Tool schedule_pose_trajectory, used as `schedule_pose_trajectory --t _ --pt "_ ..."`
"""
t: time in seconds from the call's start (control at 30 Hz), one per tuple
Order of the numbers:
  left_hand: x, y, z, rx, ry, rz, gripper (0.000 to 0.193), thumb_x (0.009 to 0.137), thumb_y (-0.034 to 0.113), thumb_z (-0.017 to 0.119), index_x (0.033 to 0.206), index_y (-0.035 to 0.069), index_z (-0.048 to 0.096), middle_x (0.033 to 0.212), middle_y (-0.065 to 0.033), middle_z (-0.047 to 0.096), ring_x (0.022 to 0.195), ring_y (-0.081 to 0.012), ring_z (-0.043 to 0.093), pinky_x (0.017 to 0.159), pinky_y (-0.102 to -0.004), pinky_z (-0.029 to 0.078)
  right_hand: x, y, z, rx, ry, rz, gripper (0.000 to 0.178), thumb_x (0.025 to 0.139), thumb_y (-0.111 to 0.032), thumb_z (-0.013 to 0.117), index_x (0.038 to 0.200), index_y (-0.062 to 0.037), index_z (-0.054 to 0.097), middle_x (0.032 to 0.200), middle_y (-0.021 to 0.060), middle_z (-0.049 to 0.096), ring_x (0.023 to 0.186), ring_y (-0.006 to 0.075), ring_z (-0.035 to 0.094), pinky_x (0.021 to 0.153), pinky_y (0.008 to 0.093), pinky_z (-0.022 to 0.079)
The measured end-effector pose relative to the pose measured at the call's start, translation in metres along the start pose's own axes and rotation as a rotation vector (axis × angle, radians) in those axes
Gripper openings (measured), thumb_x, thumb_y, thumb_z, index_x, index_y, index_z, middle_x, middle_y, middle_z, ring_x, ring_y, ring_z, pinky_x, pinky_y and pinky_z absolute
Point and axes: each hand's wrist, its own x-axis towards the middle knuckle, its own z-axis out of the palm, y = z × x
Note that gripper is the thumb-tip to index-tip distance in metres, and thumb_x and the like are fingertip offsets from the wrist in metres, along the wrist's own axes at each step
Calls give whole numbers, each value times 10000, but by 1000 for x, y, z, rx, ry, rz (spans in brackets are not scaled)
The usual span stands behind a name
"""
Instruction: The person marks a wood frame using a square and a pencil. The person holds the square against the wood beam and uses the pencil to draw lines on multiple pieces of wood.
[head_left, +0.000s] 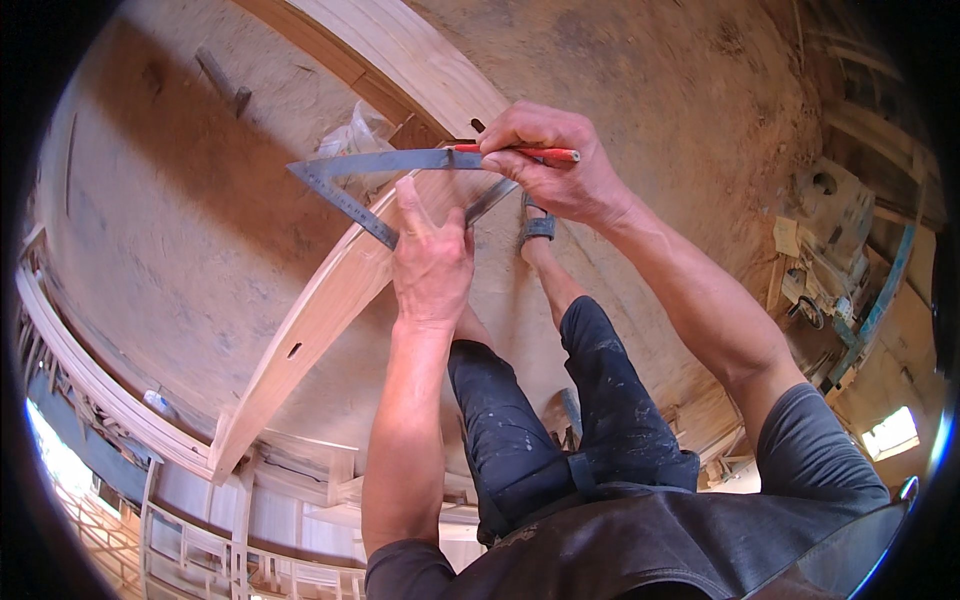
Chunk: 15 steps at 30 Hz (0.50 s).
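Observation:
My left hand (432, 262) presses a grey metal triangle square (385, 161) onto a long pale wooden board (318, 308). Its fingers lie bent over the square's lower edge, with the index finger reaching forward. In my right hand (550, 160) a red pencil (562, 155) is pinched between thumb and fingers. The pencil lies almost flat along the square's upper edge, its far end over the board. A small dark slot (294, 350) is cut into the near part of the board. My left palm hides part of the square.
Another pale plank (400, 45) runs off toward the top. Clear plastic (357, 135) lies beside it on the dusty brown floor (200, 250). Wooden lattice frames (195, 540) stand at lower left. A machine with a handwheel (808, 312) is at right. My sandalled foot (537, 225) is below the board.

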Motion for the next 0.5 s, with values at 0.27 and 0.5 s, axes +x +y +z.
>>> schedule_pose_trajectory --t 0.27,0.5 --pt "0 -1 1 -5 17 15 288 815 116 756 1099 107 715 1488 -358 346 1165 -478 623 846 -467 604 7 -7 1 -70 -21 -38 103 816 13 778 886 -9 707 816 102 665 737 217 639 650 331 508" --pt "1 -2 1 -1 28 34 277 827 128 747 1101 104 711 1488 -375 347 1142 -484 634 813 -471 611 12 -13 -1 -121 -57 -17 111 799 28 781 861 8 691 824 104 682 748 222 658 668 327 521"
